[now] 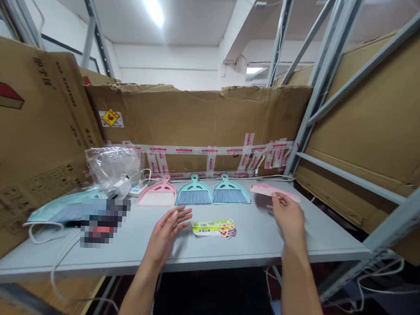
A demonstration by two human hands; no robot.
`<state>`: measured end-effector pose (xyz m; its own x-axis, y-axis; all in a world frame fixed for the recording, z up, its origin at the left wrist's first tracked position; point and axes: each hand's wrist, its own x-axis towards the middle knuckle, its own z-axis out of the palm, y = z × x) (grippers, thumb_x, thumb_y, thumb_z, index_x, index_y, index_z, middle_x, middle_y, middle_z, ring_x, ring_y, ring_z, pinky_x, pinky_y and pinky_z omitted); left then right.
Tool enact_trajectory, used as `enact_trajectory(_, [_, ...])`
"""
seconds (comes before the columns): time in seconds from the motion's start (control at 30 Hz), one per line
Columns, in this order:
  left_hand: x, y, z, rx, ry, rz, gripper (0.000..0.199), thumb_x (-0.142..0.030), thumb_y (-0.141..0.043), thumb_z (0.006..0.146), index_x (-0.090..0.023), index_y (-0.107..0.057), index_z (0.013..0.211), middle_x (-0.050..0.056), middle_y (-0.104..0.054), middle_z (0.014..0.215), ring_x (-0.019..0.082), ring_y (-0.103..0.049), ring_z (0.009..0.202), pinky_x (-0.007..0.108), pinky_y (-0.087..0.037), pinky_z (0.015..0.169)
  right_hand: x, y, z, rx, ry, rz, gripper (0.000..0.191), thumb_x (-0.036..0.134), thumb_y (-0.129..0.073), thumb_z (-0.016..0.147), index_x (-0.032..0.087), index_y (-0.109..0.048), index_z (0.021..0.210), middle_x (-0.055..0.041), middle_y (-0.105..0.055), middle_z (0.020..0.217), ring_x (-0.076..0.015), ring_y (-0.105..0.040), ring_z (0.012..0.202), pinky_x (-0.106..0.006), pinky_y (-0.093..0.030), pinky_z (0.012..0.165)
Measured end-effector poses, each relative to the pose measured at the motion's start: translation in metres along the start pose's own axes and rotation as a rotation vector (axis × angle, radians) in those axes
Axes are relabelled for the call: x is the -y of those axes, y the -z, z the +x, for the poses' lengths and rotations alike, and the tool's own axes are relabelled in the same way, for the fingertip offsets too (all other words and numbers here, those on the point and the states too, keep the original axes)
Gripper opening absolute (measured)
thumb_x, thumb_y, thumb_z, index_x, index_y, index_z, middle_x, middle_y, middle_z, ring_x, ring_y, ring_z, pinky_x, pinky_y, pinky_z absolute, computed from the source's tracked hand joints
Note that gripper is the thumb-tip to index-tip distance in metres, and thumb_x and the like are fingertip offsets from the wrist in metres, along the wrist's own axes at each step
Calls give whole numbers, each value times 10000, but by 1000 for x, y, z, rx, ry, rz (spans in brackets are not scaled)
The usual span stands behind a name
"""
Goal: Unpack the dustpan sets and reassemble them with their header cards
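So the right hand (288, 214) has thumb and fingers pinched together on the near edge of a pink-and-white piece (261, 189), over at the right side of the worktop (258, 243). It's seen almost edge-on with a shadow below, and I can't tell if any of it touches down. The left hand (167, 225) isn't gripping anything, fingers apart, palm kinda turned inward, just beside some yellow-green printed cards (210, 228) lying flat between the two hands. Behind those there's a neat row: a pink dustpan (162, 189) on the left, then a teal dustpan (194, 194) in the middle and a second teal dustpan (231, 193) on the right, all with brushes in them and handles pointing at the taped cardboard wall (198, 115). Clear plastic bag (114, 165) sits off to the left, near a white power strip (139, 190).
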<state>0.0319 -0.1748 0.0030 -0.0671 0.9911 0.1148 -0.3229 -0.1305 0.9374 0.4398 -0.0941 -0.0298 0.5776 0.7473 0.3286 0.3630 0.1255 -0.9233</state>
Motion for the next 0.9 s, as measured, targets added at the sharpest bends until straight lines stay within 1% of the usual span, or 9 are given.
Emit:
enact_trajectory(0.07, [0,0,0,-1,-2,8,689,-676,-937,843,-141,-823,1263,246,-818,1371,413,-773,1312,514,-628,1081,-12,-2,6,84,7,-132,568,593,-667,982,157,-810,1317,-184,-872,1086,-313,-850,797,-436,-666,861])
enact_trajectory(0.13, [-1,0,0,1,-4,14,676,-673,-933,849,-144,-827,1257,243,-821,1360,408,-776,1301,501,-630,1066,-20,-4,8,133,28,-267,635,554,-637,1000,131,-744,1462,-195,-860,1101,-339,-842,902,-481,-646,955])
enact_trajectory(0.2, [-1,0,0,6,-7,20,660,-671,-925,861,-149,-831,1253,239,-824,1353,399,-778,1289,491,-631,1055,-25,-5,9,122,56,-403,744,550,-586,1028,76,-639,1599,-246,-831,1189,-393,-810,1081,-538,-604,1053])
enact_trajectory(0.27, [-1,0,0,13,-10,25,646,-670,-921,865,-152,-837,1242,235,-826,1346,393,-782,1275,485,-633,1044,-27,-4,6,82,87,-528,792,554,-528,1054,21,-595,1636,-313,-778,1286,-456,-738,1246,-600,-541,1132])
enact_trajectory(0.4, [0,0,0,26,-12,31,614,-657,-923,867,-159,-848,1219,227,-835,1320,393,-784,1260,485,-633,1033,-31,-1,0,38,161,-647,732,552,-478,1084,50,-690,1572,-355,-694,1331,-521,-588,1410,-679,-430,1211])
enact_trajectory(0.53, [2,1,0,38,-13,41,603,-657,-917,876,-159,-858,1211,225,-837,1309,388,-782,1253,478,-632,1031,-30,-1,0,-9,191,-596,643,505,-533,1064,112,-762,1519,-300,-652,1349,-469,-605,1398,-607,-428,1243])
enact_trajectory(0.6, [2,1,0,48,-10,50,606,-667,-913,876,-161,-863,1206,224,-838,1305,382,-788,1230,473,-633,1023,-26,-3,2,72,232,-556,559,474,-526,1062,155,-835,1402,-256,-703,1329,-420,-664,1337,-551,-463,1230])
enact_trajectory(0.73, [2,2,0,60,-6,62,595,-670,-904,886,-162,-867,1194,219,-842,1289,368,-791,1213,455,-632,1017,-14,-12,-1,379,348,-472,461,458,-510,1083,222,-899,1150,-167,-832,1274,-355,-747,1247,-479,-522,1191])
enact_trajectory(0.9, [2,2,0,65,-1,44,582,-650,-919,880,-157,-866,1184,224,-841,1282,367,-798,1197,443,-634,1001,-14,-19,-6,440,378,-532,433,385,-522,1079,228,-923,1118,-150,-825,1391,-360,-720,1353,-491,-491,1254])
